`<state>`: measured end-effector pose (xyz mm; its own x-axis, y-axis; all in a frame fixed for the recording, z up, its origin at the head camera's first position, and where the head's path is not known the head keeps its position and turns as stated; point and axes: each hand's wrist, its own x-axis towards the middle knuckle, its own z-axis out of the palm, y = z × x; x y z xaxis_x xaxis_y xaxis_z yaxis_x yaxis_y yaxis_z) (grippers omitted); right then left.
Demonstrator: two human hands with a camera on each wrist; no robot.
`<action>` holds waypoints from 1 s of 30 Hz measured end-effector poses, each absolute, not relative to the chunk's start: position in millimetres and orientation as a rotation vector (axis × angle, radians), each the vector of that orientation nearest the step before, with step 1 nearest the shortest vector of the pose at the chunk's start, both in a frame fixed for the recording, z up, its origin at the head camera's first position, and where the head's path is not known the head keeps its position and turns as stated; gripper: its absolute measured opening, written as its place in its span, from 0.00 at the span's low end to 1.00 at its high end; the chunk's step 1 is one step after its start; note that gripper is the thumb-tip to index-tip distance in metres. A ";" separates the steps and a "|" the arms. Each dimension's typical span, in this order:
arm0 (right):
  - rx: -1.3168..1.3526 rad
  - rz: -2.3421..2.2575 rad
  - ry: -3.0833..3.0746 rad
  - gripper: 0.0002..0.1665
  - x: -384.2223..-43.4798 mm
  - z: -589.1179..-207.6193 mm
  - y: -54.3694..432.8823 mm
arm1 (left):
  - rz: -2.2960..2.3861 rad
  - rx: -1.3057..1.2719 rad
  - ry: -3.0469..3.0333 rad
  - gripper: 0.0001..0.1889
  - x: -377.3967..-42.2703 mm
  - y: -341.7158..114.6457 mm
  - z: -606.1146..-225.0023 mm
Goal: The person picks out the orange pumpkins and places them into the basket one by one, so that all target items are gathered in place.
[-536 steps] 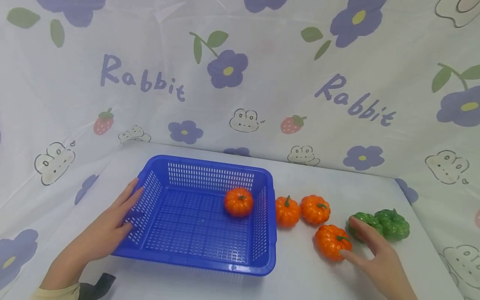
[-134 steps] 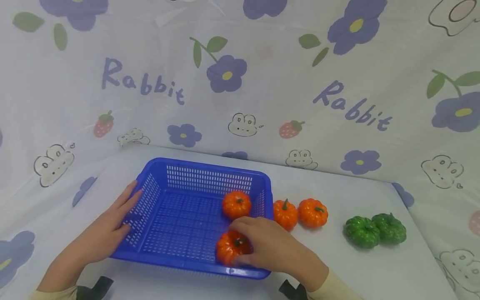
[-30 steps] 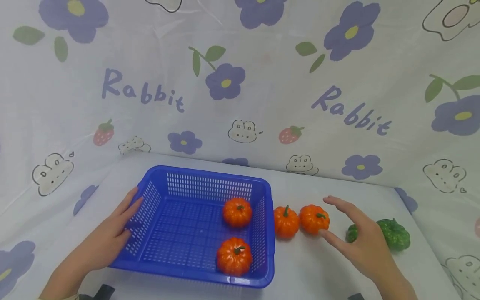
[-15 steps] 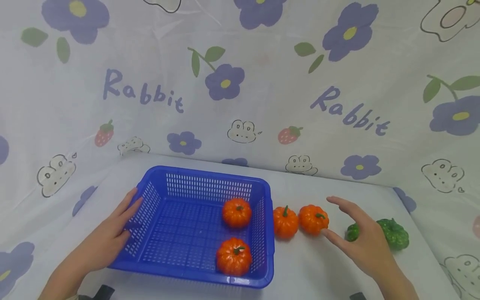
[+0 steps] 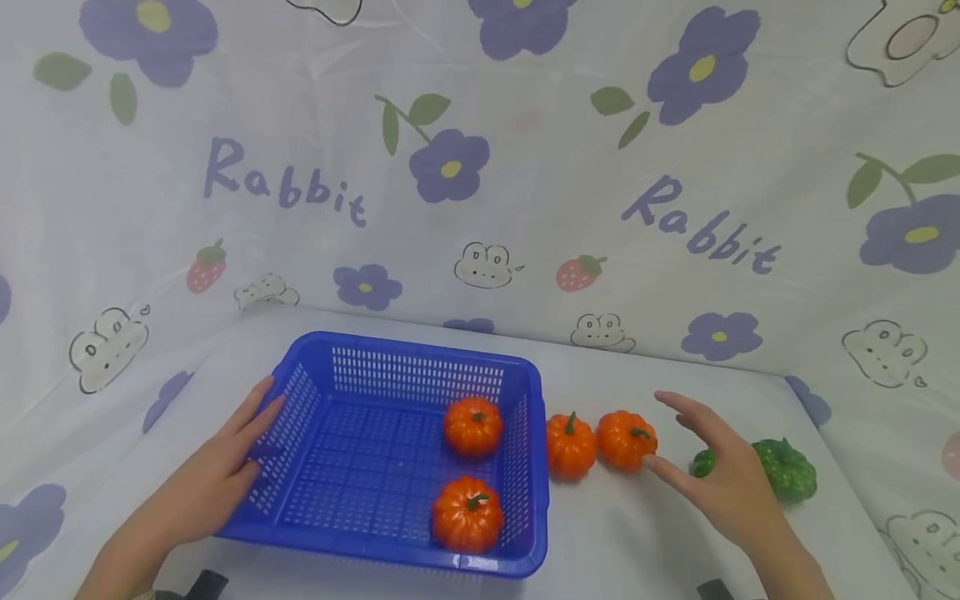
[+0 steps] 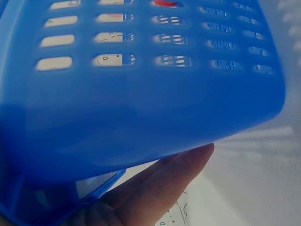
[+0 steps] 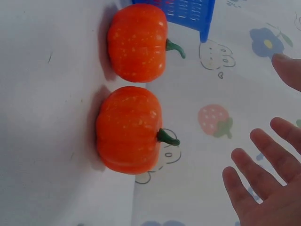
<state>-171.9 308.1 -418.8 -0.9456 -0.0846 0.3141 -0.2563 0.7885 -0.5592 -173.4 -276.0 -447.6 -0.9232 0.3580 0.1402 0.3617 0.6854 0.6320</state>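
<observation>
Presently, the left hand (image 5: 206, 482) rests straight fingers (image 5: 251, 404) against the blue basket (image 5: 375, 546); the right hand (image 5: 738, 492) hovers, fingers spread and released, beside the rightmost orange pumpkin (image 5: 622, 442).

Blue, orange, green on white

Blue basket (image 5: 375, 546). Toward its three o'clock, orange pumpkins (image 5: 627, 441) with green stems (image 7: 168, 137), then mottled green pumpkins (image 5: 787, 472). White table (image 5: 592, 537); at twelve, white cloth (image 5: 540, 175) patterned with purple flowers (image 5: 427, 162), red strawberries (image 5: 576, 273).

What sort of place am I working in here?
Likely a staged tabletop rather than a working kitchen: a cartoon-printed cloth hangs behind the white table, and shiny, artificial-looking orange pumpkins sit in and beside a blue basket.
</observation>
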 end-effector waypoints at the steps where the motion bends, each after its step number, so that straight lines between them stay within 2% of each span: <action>1: 0.259 0.905 -2.708 0.50 -172.6 -419.3 308.8 | -1.081 -0.617 -2.879 0.39 -173.8 -276.1 -447.4; 30: 0.232 0.947 -2.725 0.52 -188.0 -434.4 319.0 | -1.091 -0.635 -2.862 0.40 -176.8 -277.9 -449.8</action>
<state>-188.0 319.0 -434.4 -0.9569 -0.0683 0.2821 -0.2285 0.7767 -0.5870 -176.8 -277.9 -449.8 -0.9175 0.3666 0.1540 0.3761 0.6744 0.6354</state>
